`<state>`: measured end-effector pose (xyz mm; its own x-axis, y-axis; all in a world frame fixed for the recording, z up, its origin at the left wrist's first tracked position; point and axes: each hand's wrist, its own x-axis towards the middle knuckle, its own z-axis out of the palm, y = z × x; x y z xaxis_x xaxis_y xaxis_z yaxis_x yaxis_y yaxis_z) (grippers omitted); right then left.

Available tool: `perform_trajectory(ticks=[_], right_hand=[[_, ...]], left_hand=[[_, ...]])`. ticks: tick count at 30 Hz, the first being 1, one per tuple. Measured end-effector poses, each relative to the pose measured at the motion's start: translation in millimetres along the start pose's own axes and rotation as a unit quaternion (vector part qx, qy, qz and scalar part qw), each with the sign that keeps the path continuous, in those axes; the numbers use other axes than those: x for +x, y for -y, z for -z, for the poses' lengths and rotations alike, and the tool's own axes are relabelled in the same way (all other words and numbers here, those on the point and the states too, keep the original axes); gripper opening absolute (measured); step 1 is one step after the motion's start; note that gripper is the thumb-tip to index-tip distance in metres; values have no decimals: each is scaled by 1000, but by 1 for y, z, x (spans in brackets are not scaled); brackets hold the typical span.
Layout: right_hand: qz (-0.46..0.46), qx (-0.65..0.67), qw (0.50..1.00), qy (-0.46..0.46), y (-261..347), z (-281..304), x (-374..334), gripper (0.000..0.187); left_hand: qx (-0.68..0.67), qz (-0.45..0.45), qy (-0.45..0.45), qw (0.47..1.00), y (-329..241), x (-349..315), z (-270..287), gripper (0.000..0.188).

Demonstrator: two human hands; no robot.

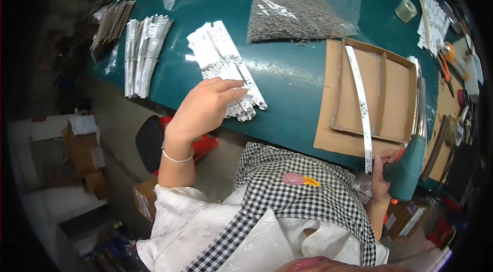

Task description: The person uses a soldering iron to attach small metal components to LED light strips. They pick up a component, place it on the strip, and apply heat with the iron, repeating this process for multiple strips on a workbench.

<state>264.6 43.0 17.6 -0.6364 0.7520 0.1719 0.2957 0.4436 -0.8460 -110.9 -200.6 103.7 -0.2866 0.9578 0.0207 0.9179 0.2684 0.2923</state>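
Observation:
My left hand [203, 107] is over the near end of a loose pile of white printed strips [221, 51] on the green table. Its fingers are stretched and slightly apart, touching or just above the strips; the thumb is hidden. At the right edge of the table, my right hand [381, 172] is wrapped round a teal-green power screwdriver [407, 169], whose metal shaft points away from me. One single white strip [362, 105] lies lengthwise across a shallow cardboard tray [383, 77], with its near end beside my right hand.
A clear bag of small screws [292, 12] lies at the back. Bundled white strips [146, 56] sit to the left. A tape roll [406, 10], orange-handled pliers [444, 71] and more strips [434, 20] are at the right. Below the table edge stands a red and black stool [154, 143].

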Motion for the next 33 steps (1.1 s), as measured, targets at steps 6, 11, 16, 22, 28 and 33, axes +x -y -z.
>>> perform_trajectory(ticks=[6, 11, 16, 22, 28, 33], right_hand=[[32, 136, 988, -60, -3, -1, 19, 70], [32, 95, 994, -38, -16, -4, 11, 69], [-12, 77, 996, -50, -34, 0, -4, 64], [-6, 163, 984, -74, -39, 2, 2, 66], [4, 195, 979, -63, -31, -1, 12, 67], [-5, 190, 980, -55, -27, -5, 11, 67]], left_hand=[[-55, -40, -46, 997, -10, 63, -7, 24], [-37, 30, -58, 997, 6, 151, -61, 17], [41, 101, -31, 994, 14, 177, -95, 17], [61, 73, -70, 993, -9, 168, -100, 19], [-94, 41, -107, 989, -60, 143, -79, 7], [-103, 38, -130, 985, -69, 129, -101, 6]])
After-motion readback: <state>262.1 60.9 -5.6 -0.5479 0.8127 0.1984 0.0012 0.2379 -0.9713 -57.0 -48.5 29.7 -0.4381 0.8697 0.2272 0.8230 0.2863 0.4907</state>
